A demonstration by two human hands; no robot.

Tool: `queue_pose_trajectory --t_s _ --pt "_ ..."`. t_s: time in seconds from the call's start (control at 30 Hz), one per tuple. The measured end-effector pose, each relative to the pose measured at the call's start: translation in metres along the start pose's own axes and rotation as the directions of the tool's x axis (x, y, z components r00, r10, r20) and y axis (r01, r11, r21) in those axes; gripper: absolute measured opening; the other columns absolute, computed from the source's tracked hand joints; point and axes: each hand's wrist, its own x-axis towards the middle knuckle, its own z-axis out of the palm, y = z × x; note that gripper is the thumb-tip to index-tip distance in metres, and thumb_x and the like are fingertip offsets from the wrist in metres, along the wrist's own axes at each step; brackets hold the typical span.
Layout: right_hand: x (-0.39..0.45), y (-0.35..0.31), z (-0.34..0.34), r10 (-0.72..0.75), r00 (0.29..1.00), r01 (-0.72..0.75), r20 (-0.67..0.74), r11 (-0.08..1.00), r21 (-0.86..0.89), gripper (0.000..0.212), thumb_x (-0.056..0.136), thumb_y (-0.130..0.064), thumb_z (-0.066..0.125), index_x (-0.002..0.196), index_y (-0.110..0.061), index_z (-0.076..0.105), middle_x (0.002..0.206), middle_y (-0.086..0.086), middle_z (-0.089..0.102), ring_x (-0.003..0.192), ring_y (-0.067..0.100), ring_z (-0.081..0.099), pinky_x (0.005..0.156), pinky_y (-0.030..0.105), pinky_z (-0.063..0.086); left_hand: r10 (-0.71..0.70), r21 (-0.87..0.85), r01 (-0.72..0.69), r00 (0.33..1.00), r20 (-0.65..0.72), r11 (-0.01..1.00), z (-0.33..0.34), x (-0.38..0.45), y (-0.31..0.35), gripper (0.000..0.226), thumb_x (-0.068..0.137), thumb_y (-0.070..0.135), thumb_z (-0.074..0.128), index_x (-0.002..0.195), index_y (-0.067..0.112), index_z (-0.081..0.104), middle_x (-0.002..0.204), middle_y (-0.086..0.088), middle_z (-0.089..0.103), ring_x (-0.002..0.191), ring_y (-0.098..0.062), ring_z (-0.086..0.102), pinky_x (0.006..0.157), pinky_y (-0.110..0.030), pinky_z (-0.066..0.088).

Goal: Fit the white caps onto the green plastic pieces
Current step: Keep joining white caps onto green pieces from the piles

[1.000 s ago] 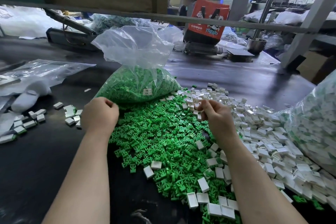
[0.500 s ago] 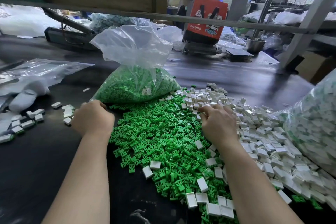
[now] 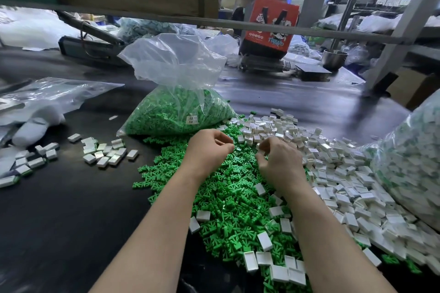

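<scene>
Over the middle of the green heap, the right hand (image 3: 279, 164) has its fingers curled and its fingertips (image 3: 261, 152) pinched on what looks like a white cap (image 3: 262, 150) at the seam where green meets white. The left hand (image 3: 209, 147) hovers just beside it with fingers curled in; whether it holds a green piece I cannot tell, since nothing shows between the fingers.

Under both wrists lies the loose pile of green plastic pieces (image 3: 221, 200), with stray white caps scattered on it. To its right, touching it, spreads the larger pile of white caps (image 3: 333, 173).

Well apart on the left of the dark table (image 3: 59, 221), a small cluster of finished pieces (image 3: 104, 152), white with green showing at an edge, lies loose, and a few more sit further left (image 3: 23, 164). A clear bag at the far right (image 3: 409, 162) seems to hold many white-and-green parts, probably assembled ones.

Behind the hands, an open bag of green pieces (image 3: 176, 112) is full.

Judging from this, the job is in an early or middle stretch: some parts are capped, yet the loose heaps and the full bag mean a great deal remains.
</scene>
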Motion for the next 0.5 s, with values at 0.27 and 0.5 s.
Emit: queue_pose_trajectory --t_s 0.27,0.5 --pt "-0.005 -0.018 -0.013 -0.198 0.973 0.231 -0.121 0.882 0.411 0.036 0.079 -0.011 0.079 0.111 -0.014 0.062 0.097 -0.009 0.071 0.09 -0.001 0.065 0.082 0.006 0.045 -0.104 -0.506 0.2 0.972 0.212 0.839 0.013 -0.003 0.006 0.009 0.091 0.013 0.065 0.091 0.005 0.07 0.073 -0.006 0.072 0.063 -0.013 0.069 0.059 -0.022 0.058" --pt "-0.001 -0.007 -0.008 -0.168 0.986 0.155 0.017 0.94 0.303 0.027 0.086 -0.024 0.073 0.112 -0.026 0.067 0.099 -0.011 0.069 0.092 0.006 0.061 0.087 0.03 0.05 -0.058 -0.596 0.082 0.997 0.058 0.799 0.004 0.0 0.0 0.02 0.083 -0.005 0.069 0.102 -0.001 0.069 0.087 -0.014 0.074 0.069 -0.015 0.072 0.062 -0.021 0.057"
